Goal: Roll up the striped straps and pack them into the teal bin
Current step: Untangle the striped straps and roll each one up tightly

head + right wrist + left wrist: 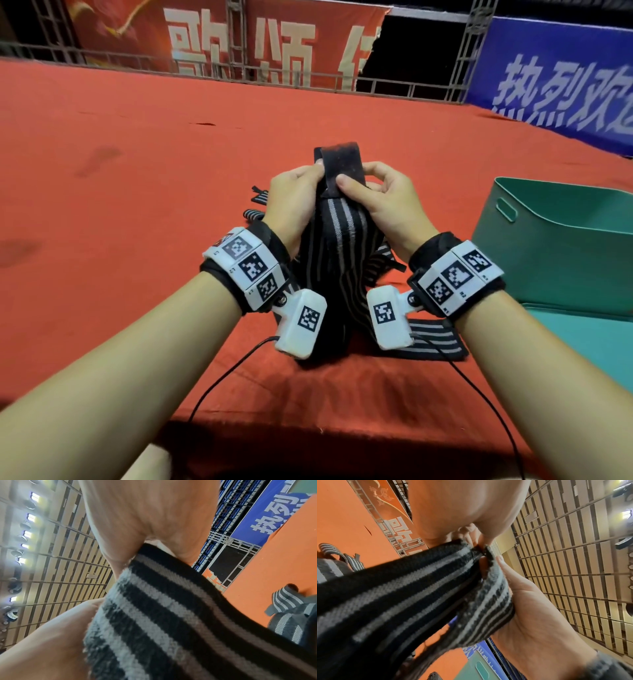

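Note:
A black strap with grey stripes (337, 236) hangs down between my two hands above the red cloth. Its plain black end flap (340, 164) sticks up between the fingers. My left hand (296, 195) pinches the strap's top from the left and my right hand (380, 198) pinches it from the right, thumb on the front. The left wrist view shows the strap (412, 595) held by both hands; in the right wrist view the strap (163, 615) runs out of the palm. The teal bin (561, 246) stands at the right, open. More striped straps (435, 339) lie under my wrists.
A red cloth (137, 178) covers the table. Loose strap ends (255, 205) lie just left of my left hand. A teal lid (596, 339) lies flat in front of the bin. Thin black cables (222, 377) trail from the wrist cameras. Metal railings and banners stand behind the table.

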The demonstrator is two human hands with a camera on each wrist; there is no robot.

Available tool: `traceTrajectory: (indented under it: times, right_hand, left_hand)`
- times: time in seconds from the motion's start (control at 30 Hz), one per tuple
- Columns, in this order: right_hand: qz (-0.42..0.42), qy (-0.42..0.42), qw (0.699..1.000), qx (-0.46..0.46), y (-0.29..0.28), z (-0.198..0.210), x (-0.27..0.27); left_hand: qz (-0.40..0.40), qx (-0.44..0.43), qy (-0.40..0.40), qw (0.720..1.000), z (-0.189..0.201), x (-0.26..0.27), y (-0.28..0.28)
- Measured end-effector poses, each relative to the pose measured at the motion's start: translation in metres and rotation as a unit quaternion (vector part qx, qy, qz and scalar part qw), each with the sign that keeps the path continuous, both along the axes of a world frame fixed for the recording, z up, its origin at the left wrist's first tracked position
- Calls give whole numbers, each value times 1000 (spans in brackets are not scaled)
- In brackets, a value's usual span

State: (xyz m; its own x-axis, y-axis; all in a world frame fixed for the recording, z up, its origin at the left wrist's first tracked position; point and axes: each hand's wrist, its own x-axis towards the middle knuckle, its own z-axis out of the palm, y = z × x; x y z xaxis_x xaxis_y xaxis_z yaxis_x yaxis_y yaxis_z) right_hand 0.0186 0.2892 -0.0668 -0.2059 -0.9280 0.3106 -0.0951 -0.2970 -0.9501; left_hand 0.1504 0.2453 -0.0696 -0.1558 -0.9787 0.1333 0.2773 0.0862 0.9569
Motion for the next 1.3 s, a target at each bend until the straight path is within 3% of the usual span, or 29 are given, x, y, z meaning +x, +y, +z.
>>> traceTrajectory:
  times: [0.17,0.23,0.3,0.37,0.5,0.67,0.8,0.93,1.1,1.2,1.3]
  right_hand:
    - [-28,13,999,8,1,-2,2]
    - [-104,48,993,-15,-1,-4,-2]
    - [-217,121,966,-63,-3,-3,-8]
    - [-265,189,941,-96,-1,1,-5]
    - [-235,310,916,-94,-1,0,19]
    - [-207,358,909,-53,-3,-3,29]
    - [-128,330,935,-24,-1,-7,28]
    - [-55,204,977,20,2,-2,23]
    - [-96,170,979,-56,0,-9,17]
    - [-102,130,986,-35,-4,-13,13]
    - [0,62,998,7,-7,-13,12]
  left_hand:
    - [21,-36,-29,999,-6,3,3]
    - [58,-55,-61,995,-7,6,2]
    - [90,-73,-73,991,-7,10,-1]
    - [98,-82,-72,989,-5,12,-2]
    - [79,-118,-106,984,0,0,7]
    - [18,-120,-63,991,-3,-2,15]
    - [16,-122,-52,991,-6,5,12]
    - [-10,-42,-5,999,-1,10,16]
    - [-27,2,44,999,5,11,17]
    - [-48,-29,56,997,11,13,4]
    - [-33,-108,23,993,22,14,-5]
